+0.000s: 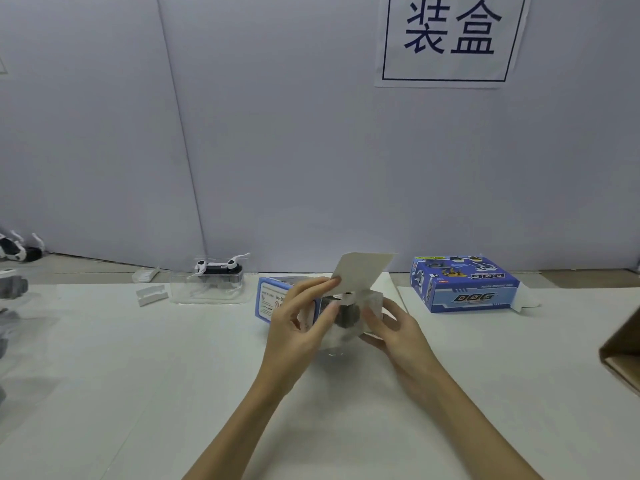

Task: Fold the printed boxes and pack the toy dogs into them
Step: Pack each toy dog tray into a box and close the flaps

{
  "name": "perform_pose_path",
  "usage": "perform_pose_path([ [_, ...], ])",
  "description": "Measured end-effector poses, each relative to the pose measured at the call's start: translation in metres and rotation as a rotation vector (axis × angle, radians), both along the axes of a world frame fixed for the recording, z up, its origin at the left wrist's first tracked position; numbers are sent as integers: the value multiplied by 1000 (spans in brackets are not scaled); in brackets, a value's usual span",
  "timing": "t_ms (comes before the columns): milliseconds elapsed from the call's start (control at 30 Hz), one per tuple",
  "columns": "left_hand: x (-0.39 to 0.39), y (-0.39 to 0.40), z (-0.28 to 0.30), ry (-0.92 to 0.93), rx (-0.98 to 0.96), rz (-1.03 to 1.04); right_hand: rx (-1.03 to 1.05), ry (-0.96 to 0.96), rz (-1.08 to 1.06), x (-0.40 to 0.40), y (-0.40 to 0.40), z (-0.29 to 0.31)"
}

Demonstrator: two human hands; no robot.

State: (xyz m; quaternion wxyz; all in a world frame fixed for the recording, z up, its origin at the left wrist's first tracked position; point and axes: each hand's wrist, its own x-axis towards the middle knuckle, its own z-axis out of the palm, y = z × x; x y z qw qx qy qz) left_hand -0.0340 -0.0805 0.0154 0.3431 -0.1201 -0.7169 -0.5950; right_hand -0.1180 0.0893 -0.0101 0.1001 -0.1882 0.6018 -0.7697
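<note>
Head view: an open printed box lies on the table, its raised flap pinched by the fingers of the left hand. A clear tray holding a dark toy dog is gripped by the right hand at the box mouth. A closed box is seen right of it, another trayed toy dog left of it.
</note>
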Motion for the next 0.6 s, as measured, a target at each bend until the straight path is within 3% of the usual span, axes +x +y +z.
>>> perform_pose_path([
  [200, -1, 14, 6, 41, 18, 43, 140, 167, -572, 7, -20, -6],
  [333, 1, 6, 10, 78, -47, 112, 111, 282, -607, 9, -17, 3],
  [467, 3, -9, 2, 109, -513, 163, 56, 278, -663, 10, -9, 13],
  [600, -2, -9, 5, 111, -337, 135, 32, 340, -653, 17, -2, 24],
])
